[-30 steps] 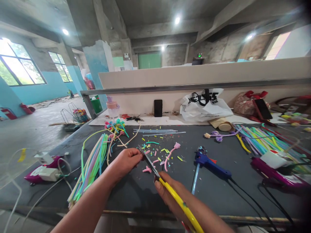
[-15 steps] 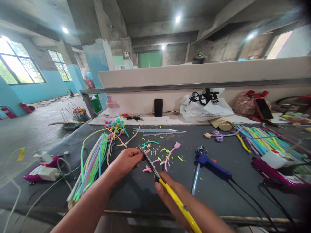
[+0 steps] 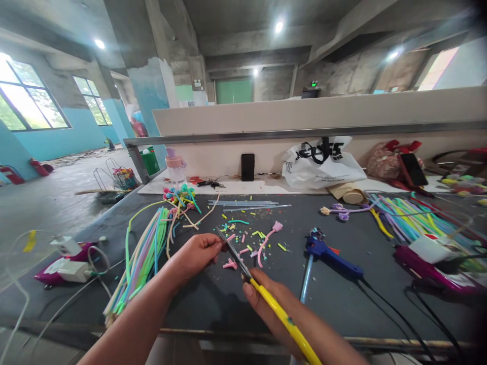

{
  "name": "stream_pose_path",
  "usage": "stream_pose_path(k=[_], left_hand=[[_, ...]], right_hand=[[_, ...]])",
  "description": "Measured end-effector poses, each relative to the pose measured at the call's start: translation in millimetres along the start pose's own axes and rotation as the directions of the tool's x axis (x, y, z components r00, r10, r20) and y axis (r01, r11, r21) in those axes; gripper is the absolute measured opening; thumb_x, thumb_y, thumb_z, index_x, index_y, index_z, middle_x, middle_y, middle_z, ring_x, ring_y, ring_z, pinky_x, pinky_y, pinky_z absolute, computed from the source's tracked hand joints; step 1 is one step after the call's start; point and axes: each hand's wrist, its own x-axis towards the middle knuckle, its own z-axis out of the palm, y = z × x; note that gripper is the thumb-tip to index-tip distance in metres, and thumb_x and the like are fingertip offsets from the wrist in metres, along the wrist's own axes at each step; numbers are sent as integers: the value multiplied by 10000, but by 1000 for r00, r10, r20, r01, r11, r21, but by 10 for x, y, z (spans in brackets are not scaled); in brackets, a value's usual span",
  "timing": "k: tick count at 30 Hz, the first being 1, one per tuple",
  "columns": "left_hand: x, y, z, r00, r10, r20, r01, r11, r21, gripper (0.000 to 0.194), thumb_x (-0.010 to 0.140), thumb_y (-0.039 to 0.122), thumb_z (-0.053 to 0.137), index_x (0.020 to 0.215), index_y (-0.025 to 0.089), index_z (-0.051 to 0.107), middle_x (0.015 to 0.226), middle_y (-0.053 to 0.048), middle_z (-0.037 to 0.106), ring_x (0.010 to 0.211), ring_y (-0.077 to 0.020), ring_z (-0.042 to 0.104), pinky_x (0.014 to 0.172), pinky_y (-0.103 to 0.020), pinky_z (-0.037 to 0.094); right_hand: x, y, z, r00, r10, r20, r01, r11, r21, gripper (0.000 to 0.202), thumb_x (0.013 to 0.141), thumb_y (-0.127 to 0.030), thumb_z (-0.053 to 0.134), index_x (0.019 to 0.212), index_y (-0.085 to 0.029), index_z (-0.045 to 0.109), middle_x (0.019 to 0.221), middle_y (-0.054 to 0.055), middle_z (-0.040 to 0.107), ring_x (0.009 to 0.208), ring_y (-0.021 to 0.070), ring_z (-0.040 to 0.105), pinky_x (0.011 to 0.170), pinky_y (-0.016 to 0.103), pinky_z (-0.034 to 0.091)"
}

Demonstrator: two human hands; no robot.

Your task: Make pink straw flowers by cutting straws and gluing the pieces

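Observation:
My left hand (image 3: 200, 253) is closed in a pinch above the dark tabletop. Whatever it holds is too small or too hidden to make out. My right hand (image 3: 287, 299) grips yellow-handled scissors (image 3: 279, 312), their blades pointing up and left, with the tips beside my left fingertips. Just beyond the blades lie a pink fuzzy stem with a tufted end (image 3: 266, 243) and scattered yellow, pink and teal clippings (image 3: 258, 234). A small pink branched piece (image 3: 230, 264) rests near the blades, on their left side.
Left of my arm lies a bundle of pastel fuzzy stems (image 3: 146, 258); another bundle (image 3: 407, 218) is at right. A blue glue gun (image 3: 335, 261) with a cord sits right of centre. Clear sticks (image 3: 247, 204), a phone (image 3: 247, 167) and a white bag (image 3: 323, 165) are farther back.
Both hands hold nearly the same place and grip. The scissors' handle has shifted slightly, and the whole view has moved a little.

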Motion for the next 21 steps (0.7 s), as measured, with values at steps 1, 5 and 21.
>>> stream_pose_path(k=[1, 5, 21], left_hand=[[-14, -3, -12, 1000, -14, 2, 14, 1000, -9, 347, 738, 456, 504, 743, 123, 601, 488, 53, 418, 399, -52, 288, 394, -184, 181], [-80, -59, -84, 997, -73, -23, 73, 997, -13, 341, 728, 452, 519, 782, 126, 606, 505, 51, 439, 394, -51, 306, 387, -180, 194], [-139, -112, -85, 997, -35, -72, 34, 999, -14, 287, 740, 408, 519, 722, 132, 596, 461, 54, 429, 415, -58, 305, 418, -187, 184]], right_hand=[[-2, -2, -10, 1000, 1, 10, -1, 1000, -2, 322, 863, -490, 295, 812, -210, 445, 666, -21, 523, 595, 132, 493, 547, 244, 333], [2, -3, -40, 999, -1, 46, 0, 1000, 2, 338, 877, -496, 286, 822, -208, 454, 709, -16, 548, 635, 132, 514, 568, 236, 350], [-12, 55, -37, 993, 118, 6, -117, 981, 156, 393, 821, -573, 377, 724, -201, 460, 622, -25, 468, 544, 101, 432, 483, 202, 343]])
